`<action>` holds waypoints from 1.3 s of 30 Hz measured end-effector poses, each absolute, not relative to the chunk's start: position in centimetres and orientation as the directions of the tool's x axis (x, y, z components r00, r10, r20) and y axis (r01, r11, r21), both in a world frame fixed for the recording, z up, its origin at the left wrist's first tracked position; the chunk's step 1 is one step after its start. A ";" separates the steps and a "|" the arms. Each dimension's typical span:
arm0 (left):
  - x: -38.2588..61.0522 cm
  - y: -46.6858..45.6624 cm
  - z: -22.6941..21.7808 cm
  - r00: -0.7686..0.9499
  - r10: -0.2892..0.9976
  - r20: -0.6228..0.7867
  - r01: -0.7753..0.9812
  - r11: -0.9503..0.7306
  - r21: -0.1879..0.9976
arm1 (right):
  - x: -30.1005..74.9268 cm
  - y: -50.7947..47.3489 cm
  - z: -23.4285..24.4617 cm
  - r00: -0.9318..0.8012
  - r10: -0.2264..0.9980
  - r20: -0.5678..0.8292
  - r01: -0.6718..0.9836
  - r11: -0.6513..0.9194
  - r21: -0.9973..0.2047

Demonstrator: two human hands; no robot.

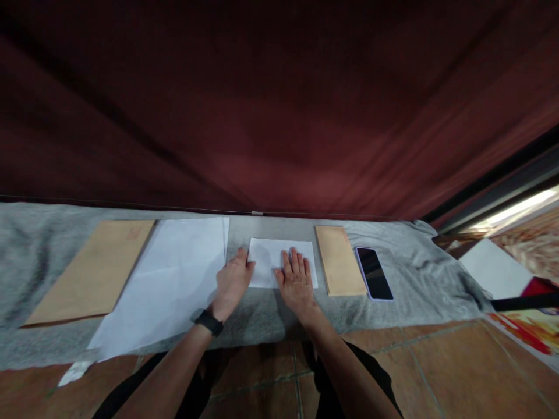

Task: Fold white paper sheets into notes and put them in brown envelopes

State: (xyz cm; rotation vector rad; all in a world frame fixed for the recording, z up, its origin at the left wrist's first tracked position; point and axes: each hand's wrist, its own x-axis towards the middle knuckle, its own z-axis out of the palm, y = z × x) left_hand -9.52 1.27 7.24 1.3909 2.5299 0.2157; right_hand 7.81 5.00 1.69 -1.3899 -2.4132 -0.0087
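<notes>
A small folded white paper (271, 256) lies on a grey cloth (414, 273) in front of me. My right hand (296, 279) rests flat on the paper's lower right part, fingers stretched out. My left hand (232, 282) sits at the paper's left edge, with its thumb and fingertips touching that edge; a black band is on that wrist. Neither hand lifts anything.
A stack of large white sheets (174, 279) lies left of the hands, a big brown envelope (94, 270) further left. A narrow brown envelope (339, 259) and a dark phone (374, 273) lie to the right. A dark red curtain (279, 116) hangs behind; tiled floor (437, 366) below.
</notes>
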 end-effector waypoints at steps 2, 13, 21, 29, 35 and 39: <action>-8.7 1.0 7.5 -0.484 0.875 -0.024 0.854 0.478 0.207 | 7.8 5.0 1.7 -0.451 0.840 0.301 0.839 0.514 -0.179; -2.2 4.5 3.6 -0.013 0.985 0.174 0.935 -0.050 0.350 | 8.0 5.2 1.7 -0.514 0.844 0.154 0.824 0.536 -0.183; -4.4 4.4 2.5 -0.122 0.975 0.187 0.971 0.079 0.224 | 8.9 6.1 1.2 -0.433 0.867 0.249 0.842 0.487 -0.231; -6.4 3.6 2.0 -0.253 0.951 0.180 0.959 0.222 0.176 | 10.0 6.6 1.0 -0.281 0.898 0.338 0.898 0.371 -0.238; -6.7 3.3 2.5 -0.238 0.958 0.157 0.960 0.208 0.188 | 7.3 7.2 2.5 -0.378 0.875 0.303 0.819 0.469 -0.332; -7.1 3.2 2.3 -0.193 0.972 0.131 0.954 0.155 0.255 | 4.3 7.1 2.8 -0.553 0.795 0.248 0.719 0.606 -0.340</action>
